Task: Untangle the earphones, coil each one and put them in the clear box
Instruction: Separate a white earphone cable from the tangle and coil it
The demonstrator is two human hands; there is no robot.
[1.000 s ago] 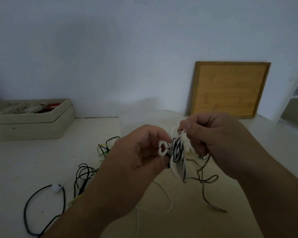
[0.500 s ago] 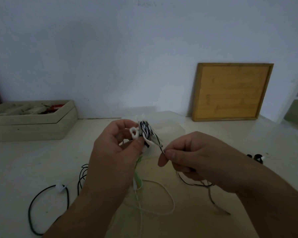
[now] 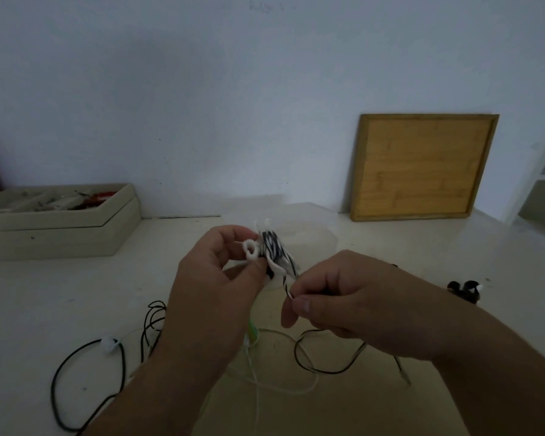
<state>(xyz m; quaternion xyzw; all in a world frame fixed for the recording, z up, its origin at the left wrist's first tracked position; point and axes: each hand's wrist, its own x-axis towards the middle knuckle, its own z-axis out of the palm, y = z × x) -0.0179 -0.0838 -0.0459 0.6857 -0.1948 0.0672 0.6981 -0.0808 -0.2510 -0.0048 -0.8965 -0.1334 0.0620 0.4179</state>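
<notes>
**Striped coil held up over the desk**

Left grip (image 3: 214,278) curls thumb and fingers round the zebra-striped earphone bundle (image 3: 276,250) above the pale desk (image 3: 44,294). Right grip (image 3: 343,300) pinches its thin loose strand. Clear box (image 3: 321,234) sits just behind, and a glossy black cable (image 3: 88,350) loops at left

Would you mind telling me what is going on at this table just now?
A person is sorting out earphones. Their left hand holds a white winder with a black-and-white striped cable coiled on it, while the right hand pinches that cable's loose end. A black cable and a white cable lie loose on the table. What looks like the clear box sits just behind the hands.
</notes>
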